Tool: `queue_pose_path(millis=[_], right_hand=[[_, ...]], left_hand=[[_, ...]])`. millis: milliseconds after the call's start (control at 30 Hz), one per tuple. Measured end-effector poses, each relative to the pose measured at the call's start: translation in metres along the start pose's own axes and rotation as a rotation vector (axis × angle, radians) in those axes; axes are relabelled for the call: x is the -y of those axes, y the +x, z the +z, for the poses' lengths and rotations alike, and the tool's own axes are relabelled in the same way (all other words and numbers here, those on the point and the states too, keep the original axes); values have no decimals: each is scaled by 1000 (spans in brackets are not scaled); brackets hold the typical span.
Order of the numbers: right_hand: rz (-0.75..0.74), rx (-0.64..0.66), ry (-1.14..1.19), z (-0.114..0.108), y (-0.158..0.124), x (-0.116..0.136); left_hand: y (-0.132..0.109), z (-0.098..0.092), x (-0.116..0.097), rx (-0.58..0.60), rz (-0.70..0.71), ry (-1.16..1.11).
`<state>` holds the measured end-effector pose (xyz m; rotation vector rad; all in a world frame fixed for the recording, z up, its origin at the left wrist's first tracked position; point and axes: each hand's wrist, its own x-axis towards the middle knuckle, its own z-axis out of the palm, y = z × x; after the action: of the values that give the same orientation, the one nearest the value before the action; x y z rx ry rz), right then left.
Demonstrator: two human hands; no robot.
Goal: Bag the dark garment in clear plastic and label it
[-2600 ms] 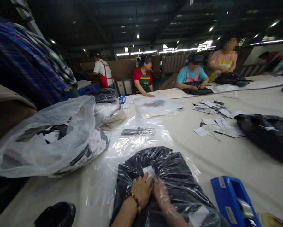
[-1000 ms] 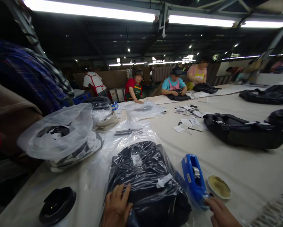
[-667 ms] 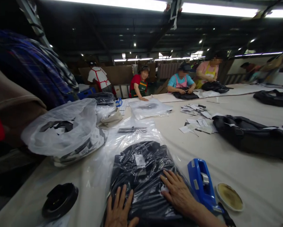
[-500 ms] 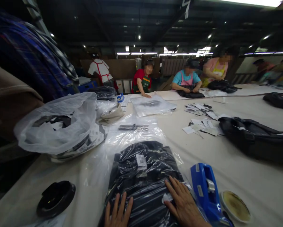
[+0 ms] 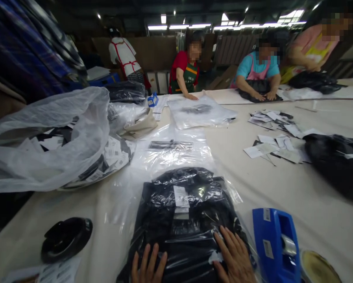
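Note:
A folded black garment (image 5: 194,220) lies before me inside a clear plastic bag (image 5: 176,155), whose far part stretches flat across the table. Through the film a white tag (image 5: 181,196) shows near the garment's collar end. My left hand (image 5: 149,265) rests on the lower left of the bagged garment, fingers spread and pointing away from me. On its lower right lies my right hand (image 5: 233,255), also flat with fingers apart. A small white patch (image 5: 216,256) shows beside my right thumb. To the right of that hand stands a blue tape dispenser (image 5: 275,239).
A roll of tape (image 5: 319,267) sits by the dispenser, and a black round object (image 5: 66,239) at left. Far left, a plastic-lined container (image 5: 84,173) holds many tags. Loose tags (image 5: 275,145) and black garments (image 5: 335,161) lie right. Several co-workers (image 5: 259,70) stand across the table (image 5: 232,153).
The view has tilted down and closer. Both hands stay flat on the bagged garment, and its film looks smoother around the tag. A co-worker in blue now has hands flatter on a black garment.

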<state>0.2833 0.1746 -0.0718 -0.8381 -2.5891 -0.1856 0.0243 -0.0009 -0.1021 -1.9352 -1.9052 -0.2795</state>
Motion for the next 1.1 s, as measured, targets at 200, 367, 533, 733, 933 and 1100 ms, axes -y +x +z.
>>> queue_pose_path(millis=[200, 367, 533, 733, 933, 1100], right_hand=[[87, 66, 82, -7, 7, 7], [48, 168, 92, -33, 5, 5], [-36, 256, 123, -69, -45, -8], [102, 235, 172, -86, -115, -10], [350, 109, 236, -75, -141, 4], [600, -124, 237, -64, -149, 2]], left_hand=[[25, -37, -2, 129, -35, -132], [21, -56, 3, 194, 25, -79], [-6, -82, 12, 222, 164, 0], [-23, -85, 23, 196, 235, 37], [-18, -88, 32, 192, 294, 30], [-20, -88, 35, 222, 261, -17]])
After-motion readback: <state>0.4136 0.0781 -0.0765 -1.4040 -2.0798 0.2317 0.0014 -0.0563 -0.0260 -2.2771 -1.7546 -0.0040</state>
